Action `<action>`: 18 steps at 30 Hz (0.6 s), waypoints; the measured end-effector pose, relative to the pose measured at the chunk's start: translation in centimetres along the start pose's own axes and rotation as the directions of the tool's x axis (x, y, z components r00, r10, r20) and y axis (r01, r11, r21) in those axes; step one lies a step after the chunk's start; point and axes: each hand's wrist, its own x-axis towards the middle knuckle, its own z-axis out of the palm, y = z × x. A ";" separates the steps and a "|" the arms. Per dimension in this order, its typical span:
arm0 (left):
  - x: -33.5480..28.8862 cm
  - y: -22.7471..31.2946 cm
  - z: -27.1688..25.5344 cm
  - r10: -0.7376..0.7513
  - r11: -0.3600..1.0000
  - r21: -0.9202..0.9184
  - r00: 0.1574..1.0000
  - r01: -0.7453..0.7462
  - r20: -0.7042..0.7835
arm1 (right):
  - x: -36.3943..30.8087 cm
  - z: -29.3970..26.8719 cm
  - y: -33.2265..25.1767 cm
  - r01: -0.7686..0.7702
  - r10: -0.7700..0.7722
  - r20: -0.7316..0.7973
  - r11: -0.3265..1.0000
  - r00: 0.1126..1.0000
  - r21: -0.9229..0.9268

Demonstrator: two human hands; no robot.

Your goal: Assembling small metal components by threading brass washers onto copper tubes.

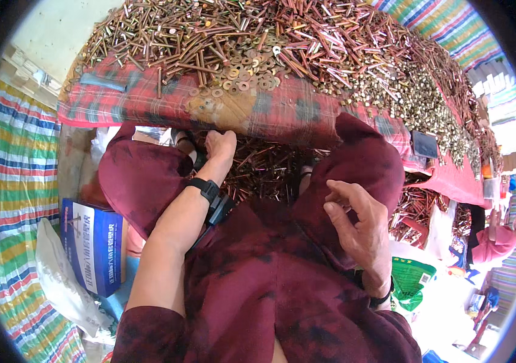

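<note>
slim metal bolts (191, 45) and flat round washers (244, 71) heaped on worn plaid cloth (306, 109). left hand (221, 146) just below cloth's near edge, fingers curled, can't tell if gripping. right hand (362, 221) loosely bent, nothing gripped; maroon knee (364, 157) between it and heap. cardboard box (95, 248), striped tarp (16, 163) left.

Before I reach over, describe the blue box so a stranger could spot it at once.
Start with the striped sheet hanging along the picture's left side. Between its lower half and the person's left forearm is the blue box. Stiff and straight-edged, with a white panel on deep blue, it differs from the limp white plastic bag beside it.
</note>
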 end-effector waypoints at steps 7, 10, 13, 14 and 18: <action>0.0 -0.5 -0.1 0.028 0.996 -0.087 0.997 -0.033 -0.067 | -0.4 -0.2 -0.5 0.047 -0.047 -0.028 0.999 0.999 0.017; 0.1 -0.5 -0.8 0.039 0.992 -0.119 0.999 -0.042 -0.031 | -0.4 0.3 0.0 0.023 -0.024 0.006 0.998 1.000 0.057; 0.5 -0.8 -1.2 0.003 0.977 -0.215 1.000 0.000 0.014 | -0.3 0.7 0.8 0.075 -0.075 -0.009 0.991 0.997 0.114; 1.6 -1.8 -1.0 0.019 0.941 -0.337 0.999 -0.032 -0.043 | -0.1 0.6 0.6 0.088 -0.087 -0.014 0.992 0.996 0.094; 1.8 -1.3 -1.2 0.016 0.935 -0.353 0.998 -0.039 -0.068 | -0.4 0.2 1.2 0.080 -0.074 -0.051 0.991 0.996 0.108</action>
